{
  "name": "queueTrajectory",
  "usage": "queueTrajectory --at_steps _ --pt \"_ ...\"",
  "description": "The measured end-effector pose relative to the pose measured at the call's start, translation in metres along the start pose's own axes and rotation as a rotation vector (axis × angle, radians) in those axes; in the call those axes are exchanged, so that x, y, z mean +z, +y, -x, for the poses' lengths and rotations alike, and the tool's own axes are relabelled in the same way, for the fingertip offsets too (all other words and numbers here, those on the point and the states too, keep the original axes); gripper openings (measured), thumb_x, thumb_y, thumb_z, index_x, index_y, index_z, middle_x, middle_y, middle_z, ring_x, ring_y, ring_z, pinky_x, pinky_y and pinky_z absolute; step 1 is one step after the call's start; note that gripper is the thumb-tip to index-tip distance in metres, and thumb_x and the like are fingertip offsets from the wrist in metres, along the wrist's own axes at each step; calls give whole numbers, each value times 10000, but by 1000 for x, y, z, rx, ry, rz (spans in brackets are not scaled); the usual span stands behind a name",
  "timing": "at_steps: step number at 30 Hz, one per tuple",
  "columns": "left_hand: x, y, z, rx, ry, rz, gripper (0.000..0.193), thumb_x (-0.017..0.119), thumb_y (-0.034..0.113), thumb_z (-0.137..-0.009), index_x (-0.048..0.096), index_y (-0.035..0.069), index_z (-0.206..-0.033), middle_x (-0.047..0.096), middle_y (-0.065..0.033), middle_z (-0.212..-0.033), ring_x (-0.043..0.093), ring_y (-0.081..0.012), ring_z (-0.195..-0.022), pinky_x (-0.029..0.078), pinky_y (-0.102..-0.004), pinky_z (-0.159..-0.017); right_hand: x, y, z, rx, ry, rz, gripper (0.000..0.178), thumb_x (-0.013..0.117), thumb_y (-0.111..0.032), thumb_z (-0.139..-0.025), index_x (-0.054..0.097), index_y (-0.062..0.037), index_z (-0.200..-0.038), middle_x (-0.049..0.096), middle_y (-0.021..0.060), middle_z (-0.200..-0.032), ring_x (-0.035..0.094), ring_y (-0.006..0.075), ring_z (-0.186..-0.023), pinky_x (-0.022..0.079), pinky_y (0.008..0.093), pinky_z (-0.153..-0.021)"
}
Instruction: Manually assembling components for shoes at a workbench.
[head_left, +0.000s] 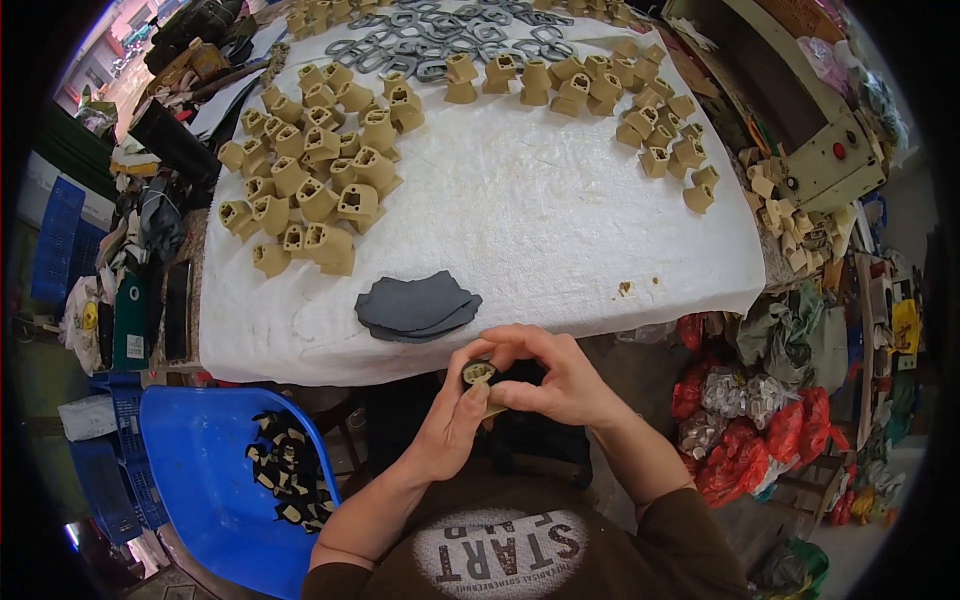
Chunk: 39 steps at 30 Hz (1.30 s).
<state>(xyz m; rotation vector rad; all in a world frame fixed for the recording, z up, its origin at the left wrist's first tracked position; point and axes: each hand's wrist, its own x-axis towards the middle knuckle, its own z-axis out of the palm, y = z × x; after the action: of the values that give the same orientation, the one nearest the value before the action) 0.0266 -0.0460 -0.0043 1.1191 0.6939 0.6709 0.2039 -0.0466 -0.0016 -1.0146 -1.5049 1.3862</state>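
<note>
In front of my chest, at the table's near edge, my left hand (447, 425) and my right hand (562, 378) are both closed on a small tan moulded piece (480, 373). Its hollow end faces up, and a dark band runs around that rim. My left thumb presses against its side, while my right fingers curl over and behind it. Much of the piece is hidden by the fingers. Just beyond my hands, a stack of dark grey curved sheets (415, 305) lies on the white table cover (520, 215).
Many tan moulded pieces (318, 200) stand on the table's left, with more along the back and right. Grey ring-shaped parts (440, 40) are heaped at the far end. A blue tub (205, 480) with black-and-tan pieces is lower left; red bags (735, 460) lie lower right.
</note>
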Motion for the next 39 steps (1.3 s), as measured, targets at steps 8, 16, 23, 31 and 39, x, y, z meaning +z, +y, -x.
queueTrajectory --at_steps 8,16,23,31,39 --pt "4 12 -3 -228 156 586 544 232 480 -976 346 78 -1324 460 -32 -770 409 -112 -594 418 -284 -612 -1 2 4 -315 100 331 366 639 -31 -763 590 -58 -1125 555 102 -1092 447 253 -1066 394 343 -909" --pt "5 4 -4 -344 -2 839 493 209 480 -982 468 84 -1121 466 -28 -741 352 -108 -530 422 -327 -629 14 9 6 -356 163 323 232 626 -13 -772 596 -63 -996 433 108 -1100 411 269 -1044 348 371 -926" --pt "8 2 -5 -443 -7 808 489 225 478 -982 499 74 -1014 494 -35 -744 355 -114 -517 417 -317 -603 12 0 2 -325 154 110 143 630 -31 -754 594 -50 -891 467 86 -966 415 258 -974 348 367 -843" --pt "1 1 1 -273 -37 637 365 461 422 -938 498 60 -965 495 -21 -777 457 -107 -633 413 -269 -594 18 2 11 -295 196 -32 174 641 -133 -791 579 -38 -922 435 97 -972 422 208 -915 364 319 -823" --pt "-20 4 -5 110 -176 -51 680 513 522 -882 395 -2 -1299 498 -55 -1119 497 -123 -959 422 -256 -815 3 -5 3 -132 -121 -88 548 714 -318 -780 525 -23 -1201 398 124 -1224 371 260 -1197 295 366 -1017"
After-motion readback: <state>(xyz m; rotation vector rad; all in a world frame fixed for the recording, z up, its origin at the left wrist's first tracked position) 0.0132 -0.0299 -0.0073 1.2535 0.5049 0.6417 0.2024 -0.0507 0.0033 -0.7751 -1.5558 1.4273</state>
